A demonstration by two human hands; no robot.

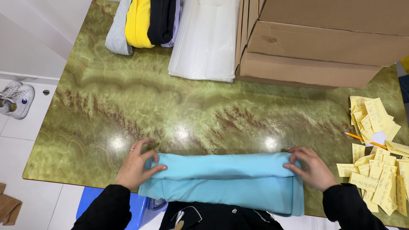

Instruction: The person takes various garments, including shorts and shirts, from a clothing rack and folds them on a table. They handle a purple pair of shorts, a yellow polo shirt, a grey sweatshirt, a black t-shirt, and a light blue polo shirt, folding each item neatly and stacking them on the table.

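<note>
A light blue garment (pixel 221 181) lies folded in a long band at the near edge of the green marble table (pixel 170 110). My left hand (pixel 137 165) grips the band's left end, thumb on top of the fold. At the right end, my right hand (pixel 310 167) pinches the upper fold. Both arms wear black sleeves.
Folded grey, yellow and black clothes (pixel 142 21) and a stack of clear plastic bags (pixel 206 38) lie at the far edge. Cardboard boxes (pixel 315 42) stand at the back right. Yellow paper notes (pixel 381 162) and an orange pencil (pixel 362 138) lie at the right. A blue stool (pixel 140 208) and white shoes (pixel 16 99) are on the floor.
</note>
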